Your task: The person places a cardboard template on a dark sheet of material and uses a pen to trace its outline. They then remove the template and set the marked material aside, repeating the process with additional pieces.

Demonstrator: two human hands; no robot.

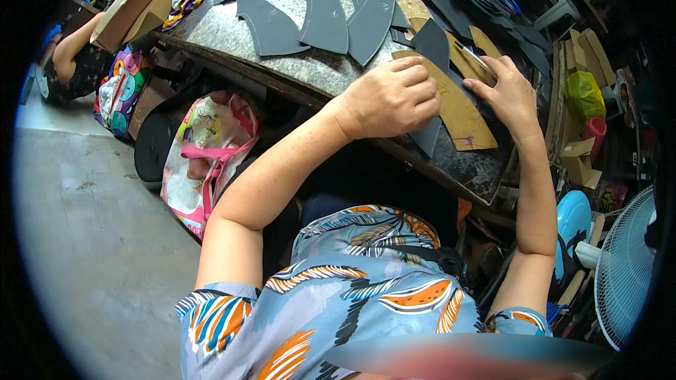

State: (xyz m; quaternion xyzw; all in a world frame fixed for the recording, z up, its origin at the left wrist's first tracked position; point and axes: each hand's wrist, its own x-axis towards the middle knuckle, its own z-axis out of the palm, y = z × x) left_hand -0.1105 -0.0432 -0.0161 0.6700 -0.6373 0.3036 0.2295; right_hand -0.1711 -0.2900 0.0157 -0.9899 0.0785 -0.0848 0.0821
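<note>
on the near side of the table (204,24), a curved tan piece (466,124) is lying over dark grey material (426,138). i'm seeing the left hand (394,98) over it, fingers curling inward; i'm not able to tell how closed it is or whether it is gripping anything. the right hand (508,91) is pinching a slim pen-like tool (474,59). i'm favouring flat left fingertips steadying the piece and a light grip.

I have a speckled tabletop (297,69) before me, grey floor (105,225) to my left, a white fan (627,267) at my right.
</note>
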